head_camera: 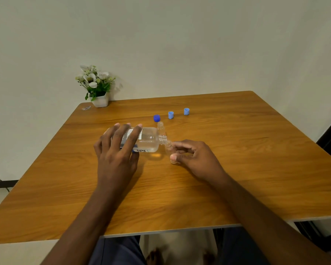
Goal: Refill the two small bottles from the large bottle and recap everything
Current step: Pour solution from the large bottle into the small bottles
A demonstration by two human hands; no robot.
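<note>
A person's left hand (117,148) is gripping a large clear plastic bottle (149,139), tipping it sideways above a wooden table (237,150) — its mouth is meeting a small clear bottle (169,147) that the right hand (193,153) is pinching; a second small bottle (161,128) is standing just behind

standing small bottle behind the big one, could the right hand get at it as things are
Probably not yet: the right hand pinches the other small bottle under the large bottle's mouth. The table right of the standing small bottle looks free, though.
</note>
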